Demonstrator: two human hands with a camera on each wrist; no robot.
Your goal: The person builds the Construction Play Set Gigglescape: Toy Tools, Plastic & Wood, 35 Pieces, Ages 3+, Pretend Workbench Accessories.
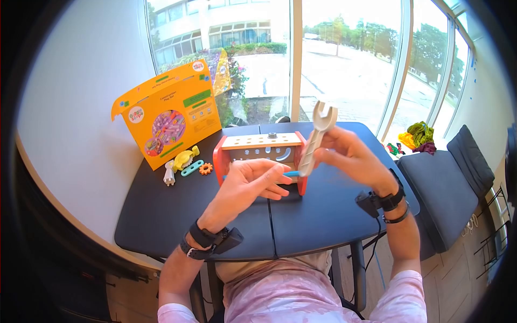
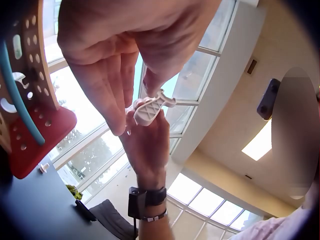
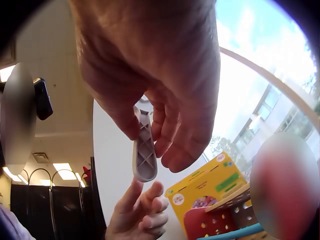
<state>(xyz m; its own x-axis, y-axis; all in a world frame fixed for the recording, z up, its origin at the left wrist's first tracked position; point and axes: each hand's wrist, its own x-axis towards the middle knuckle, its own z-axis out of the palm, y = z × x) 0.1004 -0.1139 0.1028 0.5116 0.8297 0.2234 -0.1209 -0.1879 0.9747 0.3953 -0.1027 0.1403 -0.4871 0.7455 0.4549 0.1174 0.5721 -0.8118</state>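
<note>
My right hand (image 1: 353, 159) grips a light grey toy wrench (image 1: 318, 141) by its handle, raised above the table with the forked end up. In the right wrist view, thumb and fingers pinch the ribbed handle (image 3: 145, 155). My left hand (image 1: 245, 185) is in front of the toy workbench (image 1: 264, 141), its fingers loosely bent and holding nothing. Its fingertips are close to the lower end of the wrench in the right wrist view. The workbench has red end panels and a pale perforated top. A blue bar (image 2: 22, 100) runs along its side, partly hidden by the left hand in the head view.
On the table's left lie a teal strip (image 1: 192, 168), an orange gear (image 1: 206, 169), a yellow toy piece (image 1: 183, 160) and a white toy piece (image 1: 169, 173). A yellow box (image 1: 199, 116) stands behind them. A dark padded chair (image 1: 439, 191) is right of the table (image 1: 237, 231).
</note>
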